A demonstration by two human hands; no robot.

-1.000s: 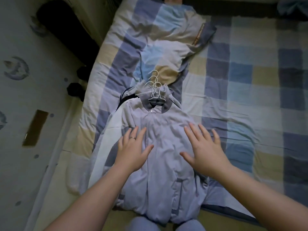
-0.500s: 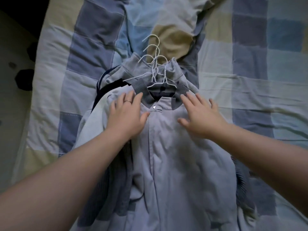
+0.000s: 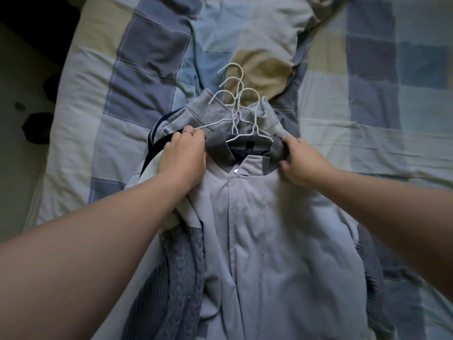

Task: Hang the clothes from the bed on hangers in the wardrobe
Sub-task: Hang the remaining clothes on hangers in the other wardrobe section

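Note:
A pale grey jacket (image 3: 264, 236) with a ribbed collar lies on top of a pile of clothes on the bed, each on a white wire hanger (image 3: 245, 111); several hooks stick out above the collars. My left hand (image 3: 182, 157) grips the jacket's left shoulder by the collar, a ring on one finger. My right hand (image 3: 302, 165) pinches the right end of the ribbed collar. Under the jacket lie a blue knitted garment (image 3: 176, 278), a white one and a dark one, mostly hidden.
The bed is covered by a checked quilt (image 3: 367, 114) in blue, cream and beige, bunched up beyond the hangers. At the left is the floor (image 3: 19, 99) with dark objects (image 3: 36, 127) beside the bed's edge.
Both hands slid up the jacket from its chest to the collar and closed on the fabric at the shoulders. The view has moved closer to the pile.

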